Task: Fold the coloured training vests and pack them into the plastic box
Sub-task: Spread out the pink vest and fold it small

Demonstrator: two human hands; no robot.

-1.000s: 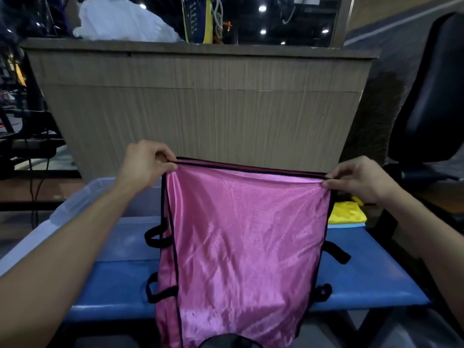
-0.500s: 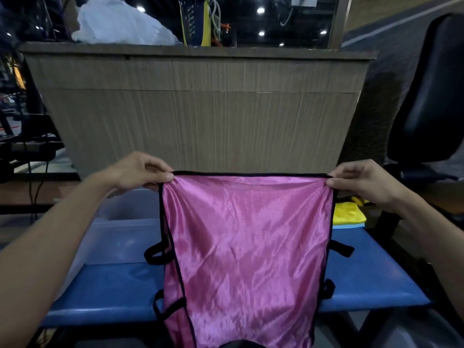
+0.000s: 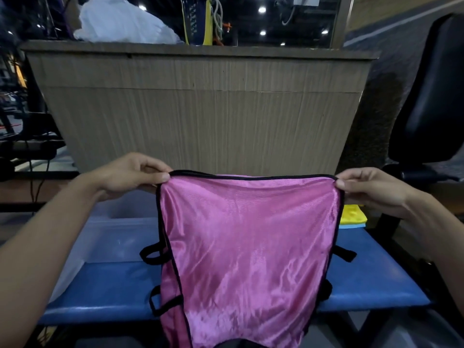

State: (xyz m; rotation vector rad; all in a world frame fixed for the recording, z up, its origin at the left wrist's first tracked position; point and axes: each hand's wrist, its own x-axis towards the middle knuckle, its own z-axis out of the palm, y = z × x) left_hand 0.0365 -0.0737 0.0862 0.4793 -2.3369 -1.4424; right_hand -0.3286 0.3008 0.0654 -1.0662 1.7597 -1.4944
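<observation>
pink satin training vest [image 3: 248,247], black-trimmed, with black side loops; held up in the air over the blue bench [image 3: 371,280], its lower part hanging past the bench's near edge. left hand [image 3: 130,174] pinches the upper left corner between thumb and curled fingers; right hand [image 3: 369,189] pinches the upper right corner likewise. change noted: a second ago the top hem was pulled taut and straight between hands set wider apart; now the hands sit lower and a little closer together, and the hem sags slightly between them, with a second layer of trim showing just behind it. judged meaning: the vest is squared up and doubled front to back, ready to be laid on the bench or halved again; folding looks early, packing of this piece not yet begun. clear plastic box [image 3: 105,237], on the bench's left end, partly hidden behind the left forearm and the vest; contents cannot be told. folded yellow vest [image 3: 352,214] on a light blue one [image 3: 351,225], at the far right corner of the bench, near the right hand and not in the box. wooden counter [image 3: 200,109] behind the bench; dark chair [image 3: 431,96] at right.
</observation>
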